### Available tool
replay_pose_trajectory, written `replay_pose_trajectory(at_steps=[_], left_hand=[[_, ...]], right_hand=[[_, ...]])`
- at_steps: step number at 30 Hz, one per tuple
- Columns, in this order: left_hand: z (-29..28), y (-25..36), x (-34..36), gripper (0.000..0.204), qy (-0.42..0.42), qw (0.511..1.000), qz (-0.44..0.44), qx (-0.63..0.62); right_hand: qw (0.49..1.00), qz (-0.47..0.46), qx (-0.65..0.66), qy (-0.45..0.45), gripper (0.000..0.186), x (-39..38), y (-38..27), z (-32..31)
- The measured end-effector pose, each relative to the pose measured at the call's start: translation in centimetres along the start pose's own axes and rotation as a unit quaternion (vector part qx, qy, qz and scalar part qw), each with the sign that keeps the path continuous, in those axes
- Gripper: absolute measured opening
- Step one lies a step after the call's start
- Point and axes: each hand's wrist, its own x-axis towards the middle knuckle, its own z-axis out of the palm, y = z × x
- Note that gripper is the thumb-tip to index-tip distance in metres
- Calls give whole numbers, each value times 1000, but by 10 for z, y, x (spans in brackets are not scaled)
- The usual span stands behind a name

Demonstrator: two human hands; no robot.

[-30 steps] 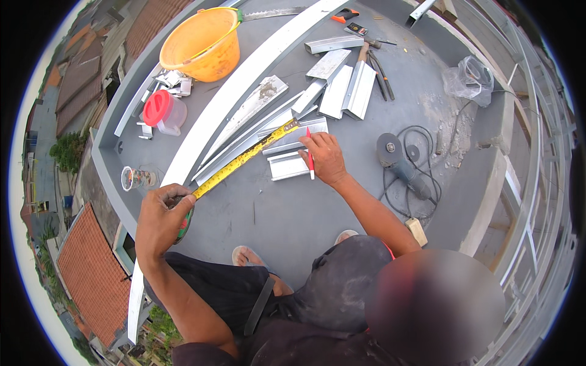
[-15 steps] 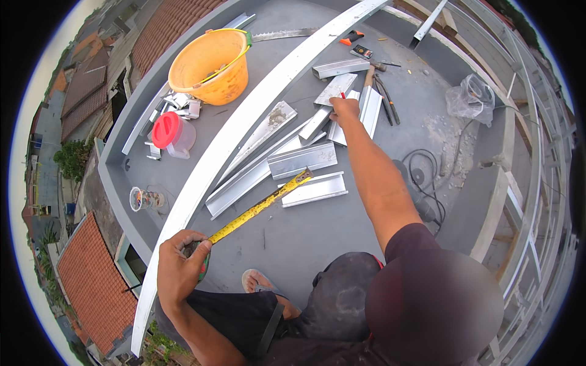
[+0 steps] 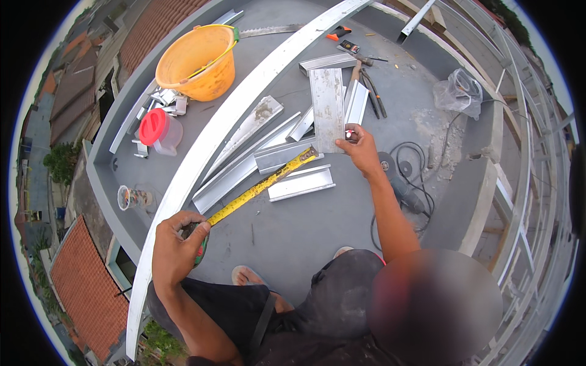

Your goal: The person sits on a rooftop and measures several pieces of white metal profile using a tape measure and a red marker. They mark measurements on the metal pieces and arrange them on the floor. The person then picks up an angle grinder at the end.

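My left hand [image 3: 179, 247] grips a tape measure [image 3: 200, 251], its yellow blade [image 3: 250, 193] extended diagonally toward the middle of the work floor. My right hand [image 3: 360, 148] grips the lower right of a flat silver metal piece [image 3: 326, 107], raised over other pieces, along with a small red item [image 3: 349, 133], apparently the marker. Below the raised piece lie several metal channels, including one [image 3: 282, 157] near the blade's tip and a short one [image 3: 301, 186] just below it.
A long white beam [image 3: 241, 84] curves across left of centre. Beyond it are an orange bucket [image 3: 195, 58], red-lidded jug [image 3: 162, 137] and metal offcuts [image 3: 168, 97]. At right lie hand tools [image 3: 373, 91], an angle grinder [image 3: 400, 186] with cord, a plastic bag [image 3: 458, 94] and concrete ledge [image 3: 473, 201].
My right hand reached forward to the pile and now holds a metal piece up, drawn back toward me. My left hand still holds the tape measure, now slightly lower.
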Motion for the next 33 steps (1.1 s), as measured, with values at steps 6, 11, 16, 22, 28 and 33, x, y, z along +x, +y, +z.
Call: replay_pose_trajectory(at_steps=[6,11,16,22,28,33], left_hand=[[-2,-9,4,27,13,1000,-3,25],[22,-13,10,29,-51,998,16,37],[51,-7,16,30,-115,993,1,18],[75,-6,20,31,-117,993,-6,-24],[70,-7,20,33,-74,997,-2,-21],[68,3,18,36,-58,998,14,-7]], right_hand=[[861,-242,-430,-123,31,-134,36,-26],[839,-239,-466,-150,45,-169,74,-37],[895,-199,-397,-39,63,-178,65,-52],[892,-232,-386,-32,66,-182,63,-56],[832,-341,-403,-168,56,-171,29,-16],[746,-246,-544,-294,40,-178,61,47]])
